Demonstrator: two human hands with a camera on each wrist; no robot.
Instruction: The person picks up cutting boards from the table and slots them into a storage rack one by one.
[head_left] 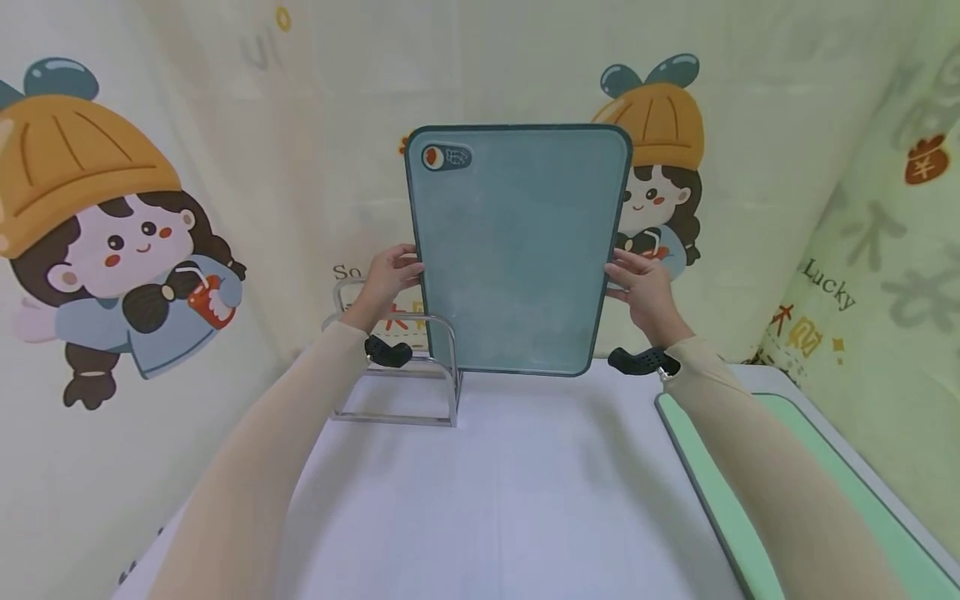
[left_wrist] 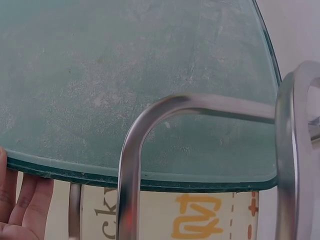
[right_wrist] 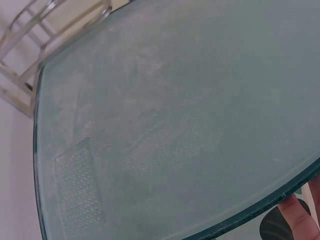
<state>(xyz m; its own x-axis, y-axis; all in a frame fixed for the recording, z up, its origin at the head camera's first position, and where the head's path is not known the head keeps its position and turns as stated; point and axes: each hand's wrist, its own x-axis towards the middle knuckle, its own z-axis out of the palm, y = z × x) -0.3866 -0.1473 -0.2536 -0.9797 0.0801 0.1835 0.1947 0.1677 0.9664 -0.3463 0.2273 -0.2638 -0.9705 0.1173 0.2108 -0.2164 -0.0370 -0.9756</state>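
A teal cutting board (head_left: pixel 517 250) with a dark rim and a small hole in its upper left corner stands upright between my hands. My left hand (head_left: pixel 386 279) holds its left edge and my right hand (head_left: pixel 643 287) grips the right edge, fingers at the rim. The board's lower left part overlaps a silver metal rack (head_left: pixel 452 367) in the head view. In the left wrist view the rack's bent bars (left_wrist: pixel 131 165) cross in front of the board. A rough rectangular patch (right_wrist: pixel 80 190) shows on the board's face in the right wrist view.
A white table (head_left: pixel 495 492) lies under the rack. At the right, partly behind my right sleeve, is a pale green panel (head_left: pixel 847 467) with a dark border. A curtain (head_left: pixel 495 67) printed with cartoon figures hangs behind and along both sides.
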